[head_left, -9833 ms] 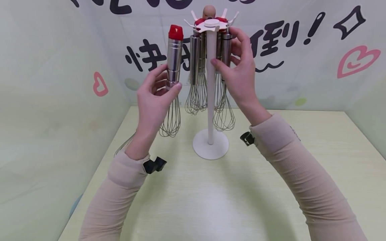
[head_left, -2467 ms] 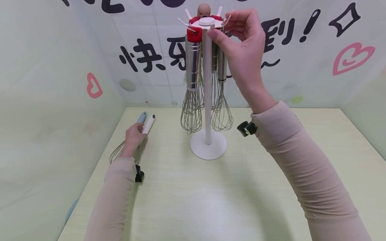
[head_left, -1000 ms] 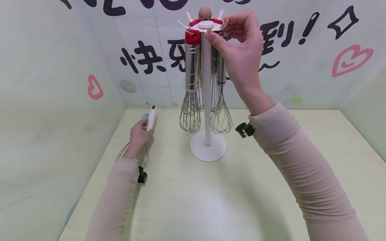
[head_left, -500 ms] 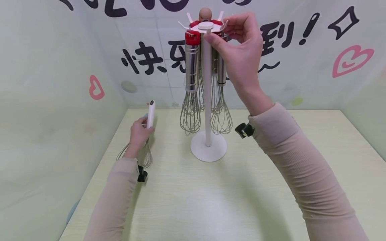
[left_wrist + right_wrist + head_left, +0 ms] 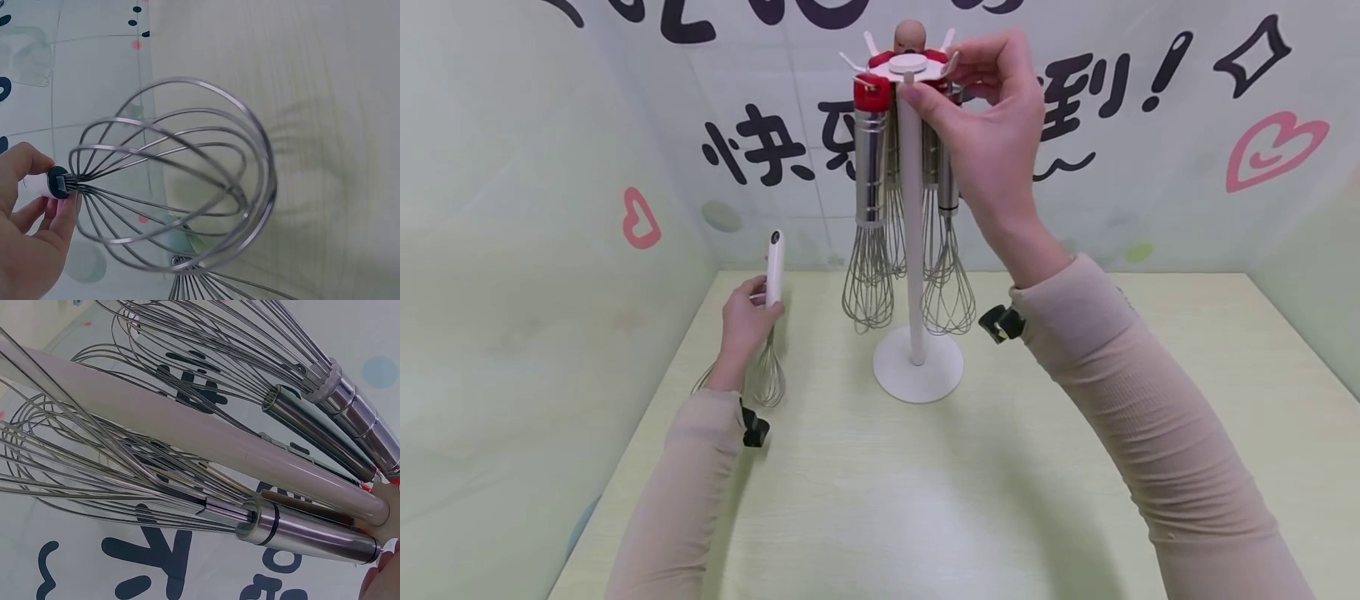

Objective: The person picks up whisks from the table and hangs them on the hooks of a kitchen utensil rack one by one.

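My left hand (image 5: 743, 325) grips a whisk by its white handle (image 5: 775, 267), which stands nearly upright with the wire head down. Up close in the left wrist view, thumb and fingers pinch the handle near its black collar, and the wire loops (image 5: 272, 165) fill the middle. My right hand (image 5: 1000, 133) pinches the top edge of a white whisk stand (image 5: 913, 208) between thumb and fingers. Several steel whisks hang there: a red-capped whisk (image 5: 870, 167) at the near left, a steel-handled whisk (image 5: 948, 187) under my right hand, others behind the pole.
Another whisk (image 5: 181, 240) with a light blue handle lies on the table (image 5: 880, 483), mostly hidden behind my left hand in the head view. The stand's round white base (image 5: 917, 387) is mid-table. A brown rounded knob (image 5: 910, 35) shows behind the rack; a printed cloth (image 5: 985, 225) hangs behind.
Earlier my left hand held the red-capped whisk, which now hangs on the stand. Since then it has taken the white-handled whisk and raised it more upright. The rack's top has shifted slightly left.
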Tool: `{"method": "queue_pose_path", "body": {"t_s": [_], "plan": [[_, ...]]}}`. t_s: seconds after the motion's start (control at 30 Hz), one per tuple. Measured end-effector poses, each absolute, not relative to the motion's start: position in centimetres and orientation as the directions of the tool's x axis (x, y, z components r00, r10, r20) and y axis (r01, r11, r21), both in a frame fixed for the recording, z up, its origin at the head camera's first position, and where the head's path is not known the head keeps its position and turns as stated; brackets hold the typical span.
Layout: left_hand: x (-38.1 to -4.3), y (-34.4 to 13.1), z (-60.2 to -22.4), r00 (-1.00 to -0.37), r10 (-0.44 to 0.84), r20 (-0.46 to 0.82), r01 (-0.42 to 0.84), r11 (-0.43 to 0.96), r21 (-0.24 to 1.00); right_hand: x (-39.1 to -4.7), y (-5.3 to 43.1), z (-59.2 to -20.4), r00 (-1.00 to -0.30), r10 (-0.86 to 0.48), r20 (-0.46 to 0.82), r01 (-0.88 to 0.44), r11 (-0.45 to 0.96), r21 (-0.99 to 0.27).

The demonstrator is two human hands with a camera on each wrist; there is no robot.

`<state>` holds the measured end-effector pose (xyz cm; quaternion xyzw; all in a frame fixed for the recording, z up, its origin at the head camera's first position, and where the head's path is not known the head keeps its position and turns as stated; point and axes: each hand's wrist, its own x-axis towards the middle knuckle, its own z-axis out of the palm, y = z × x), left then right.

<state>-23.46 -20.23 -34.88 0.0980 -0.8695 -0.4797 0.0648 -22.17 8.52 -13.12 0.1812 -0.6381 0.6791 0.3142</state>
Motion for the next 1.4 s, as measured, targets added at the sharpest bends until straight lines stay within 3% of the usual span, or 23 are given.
{"method": "queue_pose_path", "body": {"t_s": [0.93, 1.4], "plan": [[-23.2, -18.2, -32.2, -0.955, -0.28, 0.1, -0.02, 0.395, 0.918, -22.1, 7.0, -13.1, -0.713, 0.22, 0.665, -0.677, 0.03, -0.736], [-21.8, -16.2, -28.9, -0.929, -0.312, 0.2, 0.101, 0.306, 0.947, -22.5, 8.4, -13.3, -0.678, 0.215, 0.703, -0.704, 0.087, -0.705]]}}
